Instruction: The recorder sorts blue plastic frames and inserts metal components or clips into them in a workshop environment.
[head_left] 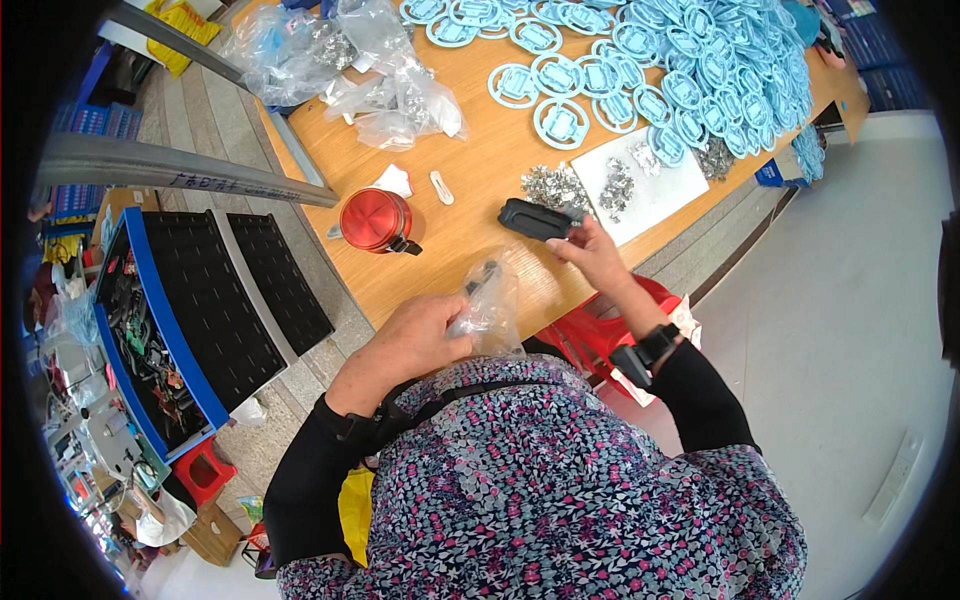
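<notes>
Near the table's front edge, my left hand is closed on a clear plastic bag. A small dark item shows at the bag's upper end; whether it lies inside or behind the film I cannot tell. Further right, my right hand grips one end of a black oblong object between thumb and fingers, raised over the wooden table. Beyond that object lie loose silvery metal pieces. A white board next to them carries more small metal pieces.
Light-blue oval plastic parts heap at the far right. Clear bags lie far left, near a metal post. A red-lidded container stands left of my hands. On the floor are a red stool and a blue-edged crate.
</notes>
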